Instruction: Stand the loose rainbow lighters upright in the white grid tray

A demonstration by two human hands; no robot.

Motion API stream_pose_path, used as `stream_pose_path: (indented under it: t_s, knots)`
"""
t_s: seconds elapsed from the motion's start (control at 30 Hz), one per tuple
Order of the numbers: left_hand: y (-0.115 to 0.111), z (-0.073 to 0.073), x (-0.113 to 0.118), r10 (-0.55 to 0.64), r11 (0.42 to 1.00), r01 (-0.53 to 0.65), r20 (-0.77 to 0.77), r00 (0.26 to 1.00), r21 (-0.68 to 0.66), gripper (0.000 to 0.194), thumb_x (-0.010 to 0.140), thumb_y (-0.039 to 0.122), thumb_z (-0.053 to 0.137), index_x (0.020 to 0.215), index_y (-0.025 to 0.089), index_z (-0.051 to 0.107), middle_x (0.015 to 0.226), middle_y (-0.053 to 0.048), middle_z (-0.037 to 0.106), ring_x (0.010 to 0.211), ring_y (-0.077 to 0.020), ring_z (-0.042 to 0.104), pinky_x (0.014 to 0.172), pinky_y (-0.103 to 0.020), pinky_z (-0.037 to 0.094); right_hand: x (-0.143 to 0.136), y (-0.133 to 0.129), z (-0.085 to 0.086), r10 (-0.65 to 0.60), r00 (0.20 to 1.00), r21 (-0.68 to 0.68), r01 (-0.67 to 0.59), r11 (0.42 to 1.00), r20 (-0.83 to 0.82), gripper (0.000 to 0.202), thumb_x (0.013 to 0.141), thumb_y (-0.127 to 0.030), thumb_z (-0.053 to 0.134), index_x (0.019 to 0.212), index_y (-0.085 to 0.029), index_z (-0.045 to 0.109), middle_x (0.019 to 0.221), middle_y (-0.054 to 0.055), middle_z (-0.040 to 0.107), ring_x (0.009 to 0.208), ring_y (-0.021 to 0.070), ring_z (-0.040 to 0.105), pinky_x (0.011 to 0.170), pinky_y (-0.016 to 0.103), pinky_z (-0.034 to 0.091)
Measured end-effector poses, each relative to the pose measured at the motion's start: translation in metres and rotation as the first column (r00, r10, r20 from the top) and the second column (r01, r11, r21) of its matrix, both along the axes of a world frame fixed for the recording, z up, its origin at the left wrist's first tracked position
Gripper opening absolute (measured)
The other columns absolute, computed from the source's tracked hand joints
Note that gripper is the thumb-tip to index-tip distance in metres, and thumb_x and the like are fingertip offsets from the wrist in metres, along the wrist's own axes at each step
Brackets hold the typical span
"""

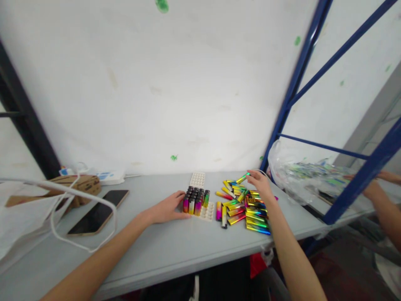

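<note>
A white slotted tray (198, 180) lies on the grey table (163, 246), with several rainbow-coloured lighters (196, 200) standing upright in it. My left hand (167, 207) rests flat on the table against the tray's left side, holding nothing. To the right lies a loose pile of shiny lighters (247, 209). My right hand (260, 184) hovers over the far part of that pile, its fingers pinching one green-gold lighter (243, 178) at the tip.
A phone (98, 211) lies face up on the left, beside a brown tape roll (83, 184) and white cords. A clear plastic bag (300, 177) sits behind a blue rack post (354, 190). Another person's forearm (380, 202) reaches in at the right.
</note>
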State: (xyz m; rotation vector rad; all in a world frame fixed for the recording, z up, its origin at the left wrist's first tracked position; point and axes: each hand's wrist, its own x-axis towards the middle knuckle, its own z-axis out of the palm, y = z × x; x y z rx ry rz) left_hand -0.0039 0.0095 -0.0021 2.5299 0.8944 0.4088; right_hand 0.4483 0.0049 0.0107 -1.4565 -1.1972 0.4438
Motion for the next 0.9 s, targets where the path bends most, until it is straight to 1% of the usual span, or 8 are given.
stream_pose_path:
  t_s: [0.03, 0.1, 0.2, 0.37, 0.5, 0.6, 0.77, 0.9]
  knots:
    - [0.000, 0.000, 0.000, -0.003, 1.000, 0.003, -0.006, 1.000, -0.001, 0.072, 0.095, 0.062, 0.077, 0.150, 0.018, 0.059, 0.160, -0.016, 0.056, 0.150, -0.0364, 0.053, 0.134, -0.048, 0.036, -0.006, -0.001, 0.004, 0.056, 0.986, 0.066, -0.046, 0.997, -0.159, 0.057, 0.070, -0.054, 0.090, 0.113, -0.018, 0.080, 0.114, 0.013, 0.081, 0.099, 0.0265, 0.077, 0.088, 0.038, 0.062]
    - [-0.001, 0.001, 0.001, -0.011, 1.000, 0.011, -0.011, 1.000, 0.002, 0.069, 0.097, 0.063, 0.073, 0.148, 0.019, 0.060, 0.161, -0.015, 0.055, 0.151, -0.0355, 0.053, 0.134, -0.046, 0.035, -0.021, -0.006, 0.013, 0.200, 0.894, 0.171, -0.142, 0.975, -0.401, 0.059, 0.058, -0.054, 0.099, 0.103, -0.021, 0.082, 0.111, 0.009, 0.080, 0.101, 0.0242, 0.074, 0.087, 0.034, 0.061]
    - [-0.003, 0.001, 0.000, -0.009, 1.000, 0.009, -0.015, 1.000, 0.011, 0.070, 0.098, 0.065, 0.071, 0.148, 0.017, 0.060, 0.162, -0.017, 0.054, 0.152, -0.0357, 0.052, 0.134, -0.044, 0.033, -0.044, -0.016, 0.028, 0.369, 0.774, 0.202, -0.309, 0.929, -0.515, 0.057, 0.059, -0.051, 0.103, 0.104, -0.025, 0.082, 0.099, 0.003, 0.078, 0.094, 0.0202, 0.072, 0.084, 0.032, 0.060]
    - [-0.004, -0.001, -0.001, -0.001, 0.999, 0.001, -0.005, 1.000, 0.038, 0.072, 0.098, 0.066, 0.071, 0.148, 0.016, 0.060, 0.162, -0.018, 0.055, 0.151, -0.0372, 0.054, 0.133, -0.044, 0.037, -0.080, -0.034, 0.047, 0.532, 0.668, 0.233, -0.488, 0.841, -0.519, 0.050, 0.074, -0.055, 0.098, 0.110, -0.029, 0.075, 0.091, 0.000, 0.075, 0.078, 0.0171, 0.070, 0.072, 0.031, 0.059]
    - [-0.005, 0.000, -0.001, -0.015, 0.999, 0.016, -0.009, 1.000, 0.044, 0.067, 0.099, 0.065, 0.070, 0.146, 0.018, 0.062, 0.162, -0.017, 0.056, 0.150, -0.0366, 0.055, 0.132, -0.046, 0.038, -0.106, -0.046, 0.059, 0.648, 0.623, 0.257, -0.604, 0.755, -0.439, 0.046, 0.082, -0.054, 0.093, 0.112, -0.027, 0.071, 0.073, -0.005, 0.062, 0.061, 0.0119, 0.055, 0.057, 0.025, 0.048]
    - [-0.005, 0.001, -0.001, -0.016, 0.998, 0.017, -0.012, 1.000, 0.054, 0.068, 0.100, 0.066, 0.069, 0.148, 0.019, 0.060, 0.161, -0.015, 0.056, 0.151, -0.0360, 0.054, 0.132, -0.046, 0.038, -0.126, -0.051, 0.063, 0.666, 0.613, 0.241, -0.633, 0.736, -0.424, 0.046, 0.083, -0.053, 0.091, 0.113, -0.024, 0.072, 0.071, -0.006, 0.055, 0.059, 0.0100, 0.046, 0.052, 0.022, 0.040]
    - [-0.003, -0.002, -0.001, -0.013, 0.998, 0.013, -0.006, 1.000, 0.061, 0.069, 0.099, 0.068, 0.069, 0.145, 0.018, 0.062, 0.159, -0.017, 0.057, 0.149, -0.0363, 0.056, 0.132, -0.045, 0.038, -0.157, -0.052, 0.053, 0.627, 0.616, 0.159, -0.641, 0.751, -0.478, 0.054, 0.081, -0.070, 0.086, 0.097, -0.022, 0.064, 0.069, -0.008, 0.048, 0.051, 0.0066, 0.030, 0.043, 0.019, 0.018]
    - [0.000, -0.006, -0.001, -0.018, 0.997, 0.018, 0.002, 1.000, 0.070, 0.071, 0.098, 0.070, 0.069, 0.147, 0.018, 0.061, 0.159, -0.017, 0.057, 0.148, -0.0362, 0.056, 0.131, -0.045, 0.039, -0.176, -0.048, 0.038, 0.625, 0.577, 0.119, -0.678, 0.725, -0.525, 0.056, 0.086, -0.077, 0.077, 0.100, -0.026, 0.057, 0.060, -0.012, 0.041, 0.046, 0.0064, 0.017, 0.044, 0.019, 0.011]
